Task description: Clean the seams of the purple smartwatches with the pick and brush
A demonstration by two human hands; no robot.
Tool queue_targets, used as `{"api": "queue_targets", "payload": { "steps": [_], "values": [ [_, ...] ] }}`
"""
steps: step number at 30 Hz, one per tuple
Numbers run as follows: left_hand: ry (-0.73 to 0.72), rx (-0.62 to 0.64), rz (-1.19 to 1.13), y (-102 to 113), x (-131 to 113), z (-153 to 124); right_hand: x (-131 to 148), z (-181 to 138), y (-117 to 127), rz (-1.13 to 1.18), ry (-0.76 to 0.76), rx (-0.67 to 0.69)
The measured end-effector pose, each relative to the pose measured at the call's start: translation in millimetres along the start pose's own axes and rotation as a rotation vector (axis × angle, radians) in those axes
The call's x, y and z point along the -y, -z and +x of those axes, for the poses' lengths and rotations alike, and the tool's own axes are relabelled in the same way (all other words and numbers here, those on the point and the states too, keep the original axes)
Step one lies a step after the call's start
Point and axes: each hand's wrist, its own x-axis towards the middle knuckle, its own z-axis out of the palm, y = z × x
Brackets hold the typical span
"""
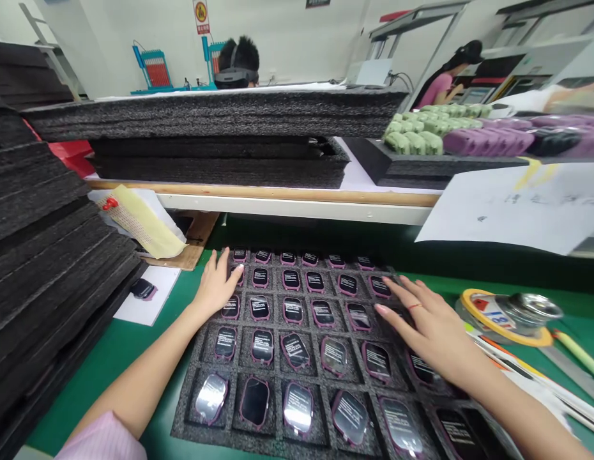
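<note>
A dark foam tray (pixel 182 409) lies on the green tabletop, divided into rows of square pockets. In the pockets sit many purple-framed smartwatch bodies (pixel 255 401), most with small white text on black screens. My left hand (pixel 214 284) rests on the tray's far left edge, its fingers spread and nothing held. Over the right side of the tray lies my right hand (pixel 428 322), a ring on one finger; its fingers are stretched apart across the edge and the nearby pockets. Part of the right column is hidden under that hand and forearm.
Stacked black foam trays (pixel 48 255) rise at the left, beside a loose watch body (pixel 144 289) on white paper (pixel 156 297). A shelf (pixel 297 203) crosses ahead, bearing foam and green cases (pixel 414 142). Right are a tape roll (pixel 502 319) and a metal-topped bottle (pixel 534 310). Two people are beyond.
</note>
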Motion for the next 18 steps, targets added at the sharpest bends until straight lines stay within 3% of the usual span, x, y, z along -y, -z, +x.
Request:
{"api": "queue_targets", "payload": {
  "steps": [2, 5, 12, 18],
  "values": [
    [-0.010, -0.028, -0.050, -0.7, 5.4, 2.8, -18.7, -10.8, 4.2, 0.092, -0.113, 0.040],
    [-0.016, -0.062, -0.108, -1.7, 14.1, 5.4, -24.2, -25.4, 5.2, 0.257, -0.165, 0.080],
    [0.045, -0.095, -0.140, 0.0, 25.0, 0.6, -1.0, -45.6, 4.1, 0.310, -0.155, 0.089],
    [0.084, -0.064, -0.129, 17.9, 29.3, -30.8, 22.4, -82.3, 15.8, 0.349, -0.145, 0.101]
  ]
}}
